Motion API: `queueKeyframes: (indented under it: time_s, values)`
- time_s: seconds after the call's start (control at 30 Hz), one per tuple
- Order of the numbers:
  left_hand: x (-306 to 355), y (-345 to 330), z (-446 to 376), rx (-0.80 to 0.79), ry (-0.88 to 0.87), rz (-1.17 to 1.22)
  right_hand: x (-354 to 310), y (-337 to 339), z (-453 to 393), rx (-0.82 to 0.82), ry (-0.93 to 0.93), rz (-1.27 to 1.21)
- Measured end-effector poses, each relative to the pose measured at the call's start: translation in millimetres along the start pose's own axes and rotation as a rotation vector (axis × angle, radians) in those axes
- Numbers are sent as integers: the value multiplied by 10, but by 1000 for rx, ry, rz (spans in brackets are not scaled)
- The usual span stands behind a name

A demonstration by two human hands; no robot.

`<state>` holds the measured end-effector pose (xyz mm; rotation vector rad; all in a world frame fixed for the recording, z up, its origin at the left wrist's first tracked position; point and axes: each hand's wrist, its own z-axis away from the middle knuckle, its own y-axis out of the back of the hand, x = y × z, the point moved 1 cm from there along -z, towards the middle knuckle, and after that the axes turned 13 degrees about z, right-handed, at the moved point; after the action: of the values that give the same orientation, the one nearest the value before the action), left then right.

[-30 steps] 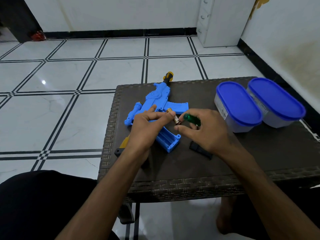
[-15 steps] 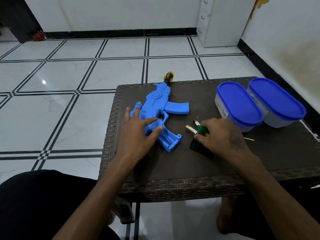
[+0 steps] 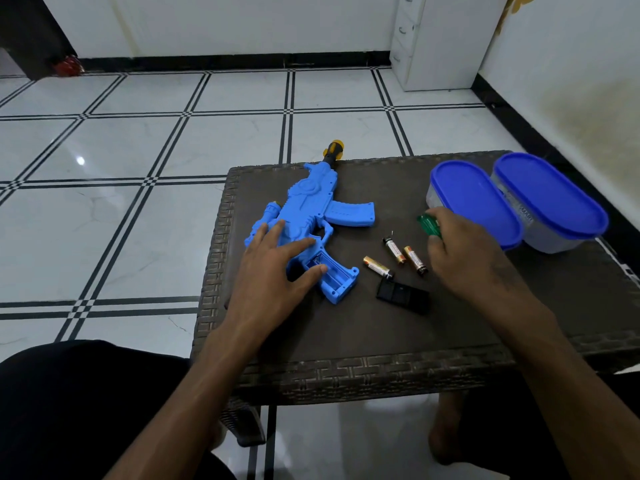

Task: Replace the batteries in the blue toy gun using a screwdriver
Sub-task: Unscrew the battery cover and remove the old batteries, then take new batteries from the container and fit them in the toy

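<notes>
The dark woven-pattern plastic table [image 3: 346,341] fills the frame's centre; the blue plastic toy gun [image 3: 311,216] lies centre-left, battery bay open, under the spread-fingered left hand [image 3: 277,261]. Right of centre, the right hand [image 3: 460,258] grips the green-handled screwdriver [image 3: 428,225] above three gold cylindrical batteries [image 3: 394,251]. Steadying the gun and matching polarity should ease refitting.

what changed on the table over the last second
The battery the hands held is let go; three batteries now lie beside the toy gun. The left hand dropped flat onto the gun. The right hand moved right, still gripping the green screwdriver handle. Containers unmoved.
</notes>
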<state>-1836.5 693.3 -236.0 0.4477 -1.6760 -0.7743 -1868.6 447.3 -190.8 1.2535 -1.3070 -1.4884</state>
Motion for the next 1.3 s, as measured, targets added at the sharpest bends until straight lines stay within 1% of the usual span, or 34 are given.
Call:
queueKeyframes:
  time_s: [0.2,0.33,0.67,0.8,0.87,0.93,1.0,1.03,1.07,1.13,1.17,1.2,1.3]
  values:
    - [28,-35,5,-22,-6,8,59,-74,74,47,-36,83]
    - [31,-39,-1,-14,-18,16,128,-165,117,86,-7,119]
    - [124,-59,-26,-17,-63,21,170,-210,142,53,-2,209]
    - [136,-64,-40,-14,-73,14,213,-126,149,60,-11,172]
    - [156,-59,-55,-6,-85,21,214,-17,156,127,3,125]
    - [196,-59,-76,1,-99,30,228,137,170,242,9,83]
    - [231,-70,-102,1,-111,19,265,278,159,335,-34,85]
    - [250,-80,-122,0,-121,14,305,317,130,328,-62,118]
    - [268,-91,-138,0,-136,17,349,328,88,258,-96,173]
    - [329,-117,-173,7,-170,52,427,305,-1,11,-152,299]
    - [372,-132,-185,7,-182,69,460,270,-42,-73,-152,329]
    - [411,-149,-193,3,-190,77,478,229,-80,-96,-141,329]
    - [522,-200,-220,-7,-221,72,494,191,-205,-33,-102,272]
